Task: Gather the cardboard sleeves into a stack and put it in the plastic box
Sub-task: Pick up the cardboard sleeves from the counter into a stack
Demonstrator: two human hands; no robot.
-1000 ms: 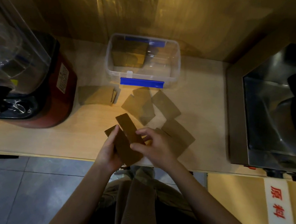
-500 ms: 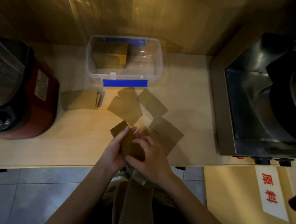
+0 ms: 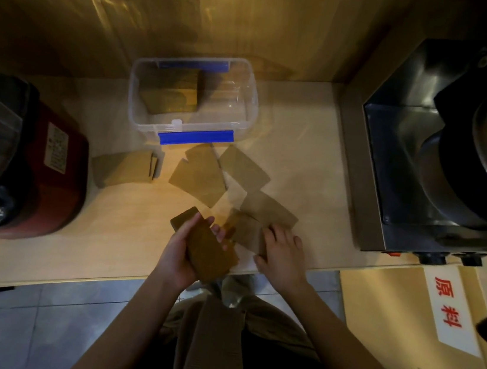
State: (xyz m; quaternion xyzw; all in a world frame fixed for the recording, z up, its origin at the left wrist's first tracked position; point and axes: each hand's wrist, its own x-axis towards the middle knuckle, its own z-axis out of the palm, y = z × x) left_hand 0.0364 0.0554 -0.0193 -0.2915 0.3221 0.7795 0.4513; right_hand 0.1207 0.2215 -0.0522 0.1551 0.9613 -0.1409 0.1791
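Right hand (image 3: 281, 251) just let go of the stack (image 3: 207, 249), fingers now spread flat on the next sleeve (image 3: 245, 231); left hand (image 3: 179, 253) clamps the stack, so gathering's ongoing.

The pale wooden worktop (image 3: 298, 135) carries a clear plastic box (image 3: 251, 105). Loose cardboard sleeves (image 3: 199, 181) lie just before it, a red appliance (image 3: 52, 165) far left, a steel machine (image 3: 422, 177) right.
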